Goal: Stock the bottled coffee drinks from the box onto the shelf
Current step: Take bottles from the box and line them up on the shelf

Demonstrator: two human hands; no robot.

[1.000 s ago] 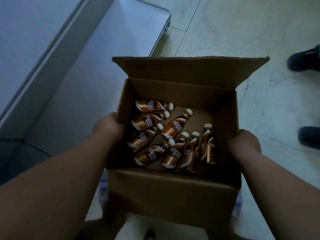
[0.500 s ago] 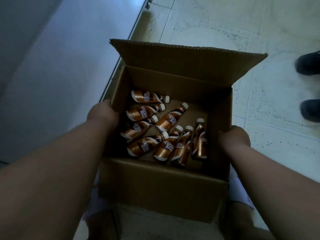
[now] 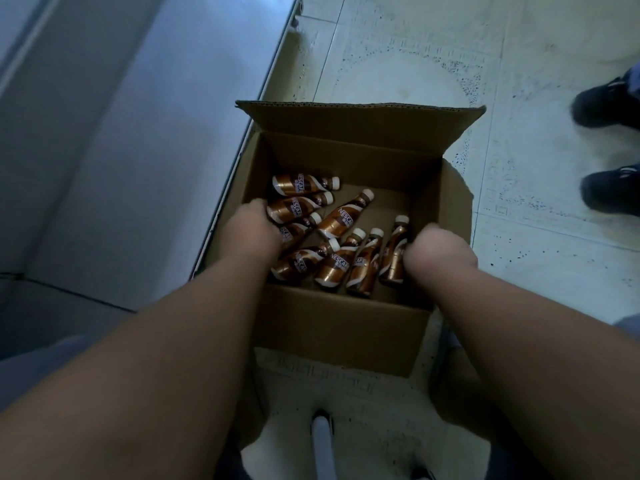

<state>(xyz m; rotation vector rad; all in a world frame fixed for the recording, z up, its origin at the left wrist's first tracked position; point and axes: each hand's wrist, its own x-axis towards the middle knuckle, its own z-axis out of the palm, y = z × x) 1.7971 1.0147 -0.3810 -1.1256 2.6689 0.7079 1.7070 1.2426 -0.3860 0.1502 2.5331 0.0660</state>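
Note:
An open cardboard box [image 3: 346, 327] sits on the floor below me, against the edge of a low white shelf [image 3: 138, 150]. Several brown bottled coffee drinks [image 3: 343, 216] with white caps lie loose on its bottom. My left hand [image 3: 252, 228] is inside the box at the left, resting over the bases of the left bottles; its fingers are hidden. My right hand [image 3: 438, 259] is inside at the right, fingers curled against the rightmost bottle [image 3: 393, 258], which still lies flat.
The box's far flap [image 3: 360, 124] stands open. Pale tiled floor [image 3: 415, 57] stretches ahead and to the right. Another person's two dark shoes [image 3: 609, 188] stand at the right edge. A white object [image 3: 322, 434] shows near my legs.
Both hands have let go of the box's side walls and gone inside among the bottles. The box now rests lower, on the floor beside the shelf edge.

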